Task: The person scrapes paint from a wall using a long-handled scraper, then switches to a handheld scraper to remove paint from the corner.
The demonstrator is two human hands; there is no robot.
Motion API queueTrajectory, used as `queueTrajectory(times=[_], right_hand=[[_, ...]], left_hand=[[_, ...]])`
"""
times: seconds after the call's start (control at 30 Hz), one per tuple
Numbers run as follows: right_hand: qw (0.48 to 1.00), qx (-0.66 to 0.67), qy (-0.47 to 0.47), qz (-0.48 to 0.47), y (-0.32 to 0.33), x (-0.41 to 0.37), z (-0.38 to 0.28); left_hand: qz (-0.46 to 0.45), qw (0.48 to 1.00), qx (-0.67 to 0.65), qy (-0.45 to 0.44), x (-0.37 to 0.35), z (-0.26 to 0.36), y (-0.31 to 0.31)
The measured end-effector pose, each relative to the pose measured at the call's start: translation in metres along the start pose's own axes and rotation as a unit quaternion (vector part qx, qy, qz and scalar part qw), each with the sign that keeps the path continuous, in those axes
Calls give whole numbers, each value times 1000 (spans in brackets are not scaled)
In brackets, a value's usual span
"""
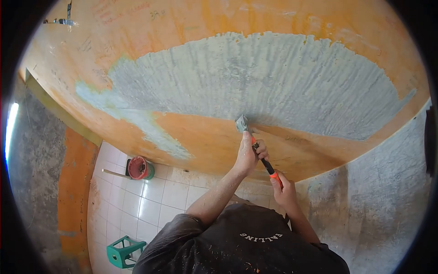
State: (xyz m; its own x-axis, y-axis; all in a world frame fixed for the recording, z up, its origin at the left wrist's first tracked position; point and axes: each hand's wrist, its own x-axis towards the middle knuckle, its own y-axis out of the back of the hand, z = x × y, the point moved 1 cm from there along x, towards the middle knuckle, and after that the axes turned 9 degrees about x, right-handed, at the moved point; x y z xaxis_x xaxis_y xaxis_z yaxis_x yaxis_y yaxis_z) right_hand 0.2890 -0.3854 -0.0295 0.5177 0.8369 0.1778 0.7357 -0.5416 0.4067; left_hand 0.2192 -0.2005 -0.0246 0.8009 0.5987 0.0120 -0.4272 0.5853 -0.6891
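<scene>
My left hand [247, 154] grips the upper part of a scraper's handle [267, 166], just below its metal blade [241, 123]. My right hand [284, 190] holds the lower end of the black-and-orange handle. The blade is pressed against an orange painted wall [205, 146], at the lower edge of a large grey patch [264, 82] where the paint has been scraped off. Both arms reach up from my dark T-shirt [242, 246], which is speckled with paint flakes.
A red bucket [139, 168] with a stick beside it stands on the white tiled floor [150, 201] by the wall. A green stool [123, 251] lies lower left. Bare grey plaster [378, 196] is at the right, and a grey and orange wall [50, 182] at the left.
</scene>
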Motion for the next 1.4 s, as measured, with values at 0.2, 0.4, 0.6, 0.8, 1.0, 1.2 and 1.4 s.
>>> queueTrajectory(times=[0.2,0.4,0.6,0.8,1.0,1.2,1.4], right_hand=[[999,-43,-13,-5,-11,7,-16],[997,-67,10,-30,-63,33,-43],[997,-71,13,-38,-141,52,-80],[999,-35,7,-22,-212,61,-103],[999,32,-41,-6,-245,48,-105],[997,40,-64,10,-243,38,-113],[998,21,-47,26,-259,49,-129]], left_hand=[[23,999,34,-1,-8,22,-1],[35,998,-2,-48,-16,67,47],[64,996,0,-66,-37,134,103],[63,996,22,-60,-52,183,157],[38,998,40,-11,-62,193,178],[15,997,76,12,-60,199,170],[13,998,61,-19,-61,207,196]])
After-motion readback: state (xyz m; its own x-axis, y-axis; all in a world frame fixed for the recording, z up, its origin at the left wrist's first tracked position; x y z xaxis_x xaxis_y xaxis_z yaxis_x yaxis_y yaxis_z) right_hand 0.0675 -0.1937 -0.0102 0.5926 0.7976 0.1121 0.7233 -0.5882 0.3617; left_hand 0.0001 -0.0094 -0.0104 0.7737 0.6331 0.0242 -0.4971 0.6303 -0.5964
